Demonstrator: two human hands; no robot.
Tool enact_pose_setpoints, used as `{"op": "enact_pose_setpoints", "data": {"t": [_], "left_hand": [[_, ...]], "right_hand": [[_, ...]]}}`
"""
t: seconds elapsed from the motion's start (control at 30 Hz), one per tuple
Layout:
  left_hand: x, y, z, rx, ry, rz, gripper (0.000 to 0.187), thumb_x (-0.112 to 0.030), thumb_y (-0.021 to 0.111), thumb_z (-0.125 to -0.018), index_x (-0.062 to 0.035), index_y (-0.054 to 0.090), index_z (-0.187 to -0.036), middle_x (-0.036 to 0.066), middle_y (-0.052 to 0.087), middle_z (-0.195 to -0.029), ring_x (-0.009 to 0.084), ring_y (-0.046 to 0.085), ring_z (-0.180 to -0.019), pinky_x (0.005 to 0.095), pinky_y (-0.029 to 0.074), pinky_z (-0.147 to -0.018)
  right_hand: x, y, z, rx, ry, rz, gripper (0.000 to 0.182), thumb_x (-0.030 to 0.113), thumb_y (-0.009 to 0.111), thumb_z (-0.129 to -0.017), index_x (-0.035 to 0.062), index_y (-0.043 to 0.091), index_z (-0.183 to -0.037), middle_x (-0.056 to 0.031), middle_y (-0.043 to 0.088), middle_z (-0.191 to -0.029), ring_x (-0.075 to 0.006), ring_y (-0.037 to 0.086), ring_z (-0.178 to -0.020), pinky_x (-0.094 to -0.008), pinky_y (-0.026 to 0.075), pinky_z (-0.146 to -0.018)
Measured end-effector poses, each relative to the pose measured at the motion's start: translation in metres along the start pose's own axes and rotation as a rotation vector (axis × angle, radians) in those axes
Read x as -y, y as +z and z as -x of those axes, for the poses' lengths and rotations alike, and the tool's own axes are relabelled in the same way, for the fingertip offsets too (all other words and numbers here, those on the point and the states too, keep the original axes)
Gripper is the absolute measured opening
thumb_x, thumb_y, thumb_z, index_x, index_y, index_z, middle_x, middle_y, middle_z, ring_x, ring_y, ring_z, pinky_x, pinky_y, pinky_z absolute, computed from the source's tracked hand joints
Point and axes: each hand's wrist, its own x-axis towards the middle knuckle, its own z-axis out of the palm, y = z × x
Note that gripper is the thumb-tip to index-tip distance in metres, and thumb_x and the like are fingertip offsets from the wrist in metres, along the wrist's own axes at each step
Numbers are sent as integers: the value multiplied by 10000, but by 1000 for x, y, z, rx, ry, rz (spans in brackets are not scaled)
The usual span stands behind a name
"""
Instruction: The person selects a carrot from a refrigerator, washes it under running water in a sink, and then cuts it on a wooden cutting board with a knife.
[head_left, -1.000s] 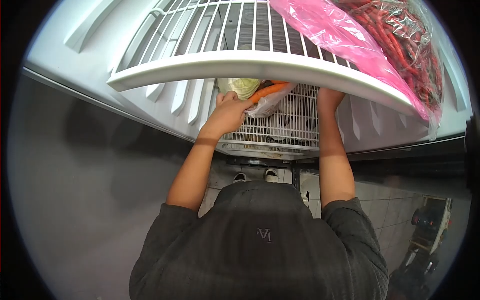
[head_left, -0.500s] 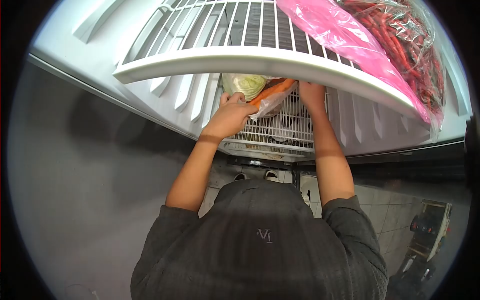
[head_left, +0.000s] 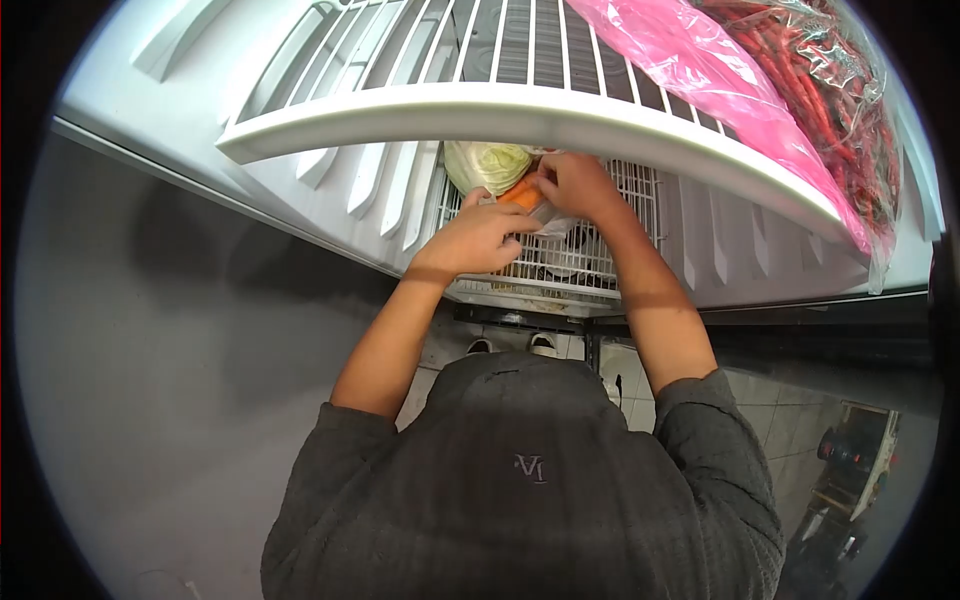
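Observation:
A clear plastic bag of orange carrots (head_left: 520,194) lies on the lower wire shelf (head_left: 570,265) of the fridge, under the front bar of the upper shelf. At its near left end is my left hand (head_left: 478,238), its fingers and thumb closed around the plastic. My right hand (head_left: 578,187) bends over the bag from the right, with curled fingertips gripping it; they partly hide the carrots. Against the far left side of the bag sits a pale green cabbage (head_left: 488,165) in clear wrapping.
Above my hands runs the white front bar (head_left: 520,112) of the upper wire shelf. A pink plastic bag (head_left: 720,90) and a clear bag of red chillies (head_left: 810,90) lie on that shelf's right. Ribbed white walls (head_left: 350,185) flank both sides.
My right hand has moved left and nearer, from the far right end of the carrot bag onto its middle. My left hand has shifted slightly right. More of the carrots is covered.

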Motion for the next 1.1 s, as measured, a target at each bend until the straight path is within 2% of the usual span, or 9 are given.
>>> {"op": "enact_pose_setpoints", "data": {"t": [0.3, 0.5, 0.57, 0.67, 0.77, 0.87, 0.9, 0.97, 1.1], "left_hand": [[2, 17, -6, 3, 66, 79, 430, -45, 499, -679, -103, 616, -1088, 99, 640, -1015, 244, 572, -1003, 425, 273, -980], [3, 19, -8, 35, 75, 121, 366, -59, 511, -681, -96, 651, -1016, 111, 637, -979, 259, 569, -994, 402, 293, -978], [7, 21, -10, 36, 82, 144, 341, -76, 523, -687, -94, 658, -998, 116, 637, -957, 263, 572, -981, 397, 308, -969], [13, 23, -15, -263, 186, -35, 251, -140, 545, -754, -76, 654, -971, 125, 632, -925, 296, 587, -911, 410, 395, -883], [17, 9, -30, -230, -326, 237, 296, -285, 580, -846, -32, 603, -996, 189, 576, -1063, 387, 593, -832, 456, 484, -721], [35, 15, -43, -520, -428, -31, 430, -330, 653, -803, -29, 557, -1094, 176, 566, -1096, 368, 581, -886, 417, 460, -809], [39, 18, -49, -583, -433, -163, 629, -397, 723, -722, -27, 499, -1178, 186, 569, -1068, 369, 556, -934, 435, 450, -840], [32, 18, -56, -605, -495, -314, 680, -420, 749, -677, -31, 505, -1177, 187, 568, -1068, 375, 542, -962, 445, 440, -861], [41, 17, -64, -586, -576, -455, 869, -496, 808, -555, -23, 467, -1199, 259, 461, -1135, 421, 454, -1052, 455, 454, -825]], "right_hand": [[-22, -3, 27, 165, -26, 342, 215, 212, 683, -715, 112, 702, -904, -136, 662, -923, -309, 630, -869, -402, 499, -809], [-16, -11, 27, 374, 135, 381, 396, 274, 707, -692, 129, 663, -1057, -140, 652, -1038, -294, 616, -980, -392, 490, -859], [-13, -16, 23, 491, 255, 365, 587, 371, 706, -697, 47, 572, -1169, -189, 640, -1044, -334, 603, -989, -400, 461, -896], [-34, 1, 15, 473, 281, 311, 577, 418, 635, -754, 33, 556, -1177, -209, 636, -1041, -339, 597, -999, -408, 449, -912], [2, -16, 19, 414, 324, 179, 506, 393, 581, -804, 22, 567, -1147, -215, 630, -1051, -353, 590, -1005, -420, 435, -926], [-60, 22, 1, 389, 238, 219, 459, 379, 577, -820, 25, 587, -1112, -216, 623, -1067, -357, 592, -995, -424, 454, -900], [-57, 21, 3, 385, 236, 218, 459, 379, 577, -820, 25, 587, -1112, -216, 623, -1067, -357, 592, -995, -424, 454, -900], [-40, 18, 12, 141, 250, 271, 407, 389, 582, -816, 34, 648, -1005, -185, 640, -1041, -314, 609, -984, -421, 495, -841], [-6, 4, 13, 69, 273, 321, 420, 398, 601, -812, 33, 628, -1019, -176, 637, -1035, -306, 610, -990, -431, 499, -833]]}}
